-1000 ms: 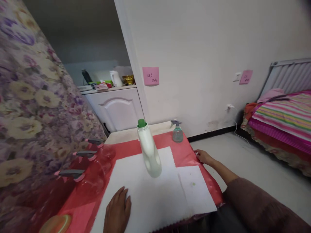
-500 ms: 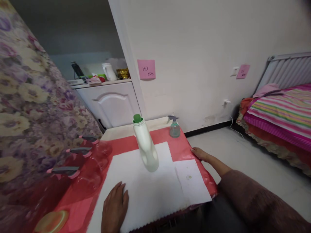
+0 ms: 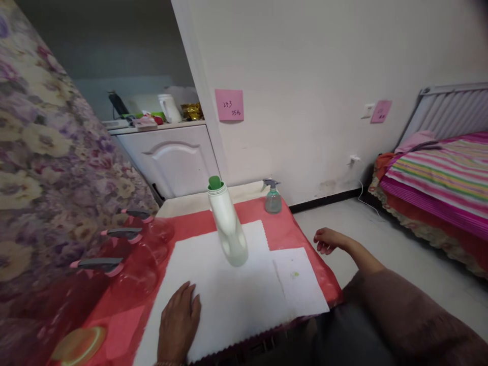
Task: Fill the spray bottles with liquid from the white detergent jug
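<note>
Red table (image 3: 280,234), one bottle (image 3: 231,229)

Bottle's stood on the mat (image 3: 229,310), ahead and to the right of the left hand (image 3: 179,317), fingers laid flat, nothing gripped. The right hand (image 3: 328,241) is held just past the table's right edge, loosely curled, empty. Bare mat can be seen between bottle and left hand. Three clear sprayers (image 3: 133,274) are lined up at left, one green sprayer (image 3: 273,202) is parked far right.

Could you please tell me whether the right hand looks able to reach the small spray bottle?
Probably yes: the right hand looks empty, and nothing visible stands between it and the small spray bottle.
</note>
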A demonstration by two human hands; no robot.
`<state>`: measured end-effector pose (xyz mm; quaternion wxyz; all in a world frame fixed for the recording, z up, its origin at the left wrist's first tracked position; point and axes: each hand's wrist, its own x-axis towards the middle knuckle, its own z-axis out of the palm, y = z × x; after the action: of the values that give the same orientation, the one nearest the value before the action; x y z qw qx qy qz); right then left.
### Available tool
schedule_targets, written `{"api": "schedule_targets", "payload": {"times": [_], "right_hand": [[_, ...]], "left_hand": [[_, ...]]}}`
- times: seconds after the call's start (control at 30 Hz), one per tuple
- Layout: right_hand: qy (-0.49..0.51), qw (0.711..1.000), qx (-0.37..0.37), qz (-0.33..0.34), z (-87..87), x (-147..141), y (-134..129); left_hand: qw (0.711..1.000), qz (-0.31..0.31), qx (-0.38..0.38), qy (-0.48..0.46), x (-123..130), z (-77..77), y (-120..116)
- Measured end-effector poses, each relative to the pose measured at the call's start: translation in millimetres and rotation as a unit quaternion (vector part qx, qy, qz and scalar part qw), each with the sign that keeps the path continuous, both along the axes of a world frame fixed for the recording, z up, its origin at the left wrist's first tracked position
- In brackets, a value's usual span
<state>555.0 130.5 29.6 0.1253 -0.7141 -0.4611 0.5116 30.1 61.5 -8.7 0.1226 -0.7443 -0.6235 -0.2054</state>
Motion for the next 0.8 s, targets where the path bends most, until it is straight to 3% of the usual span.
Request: {"api": "schedule_targets", "payload": {"times": [0.17, 0.5, 0.8], "right_hand": [[0.042, 0.997, -0.047, 0.045, 0.2, -10, -18], [0.064, 0.989, -0.106, 0.081, -20.0, -26, -40], [0.055, 0.993, -0.031, 0.102, -16.9, -32, -66]], "left_hand": [[1.0, -0.002, -0.001, 0.011, 1, 1.4, 1], [1.0, -0.006, 0.009, 0.018, 2, 0.6, 0], [1.0, 0.002, 0.006, 0.004, 6, 2.3, -3]]}}
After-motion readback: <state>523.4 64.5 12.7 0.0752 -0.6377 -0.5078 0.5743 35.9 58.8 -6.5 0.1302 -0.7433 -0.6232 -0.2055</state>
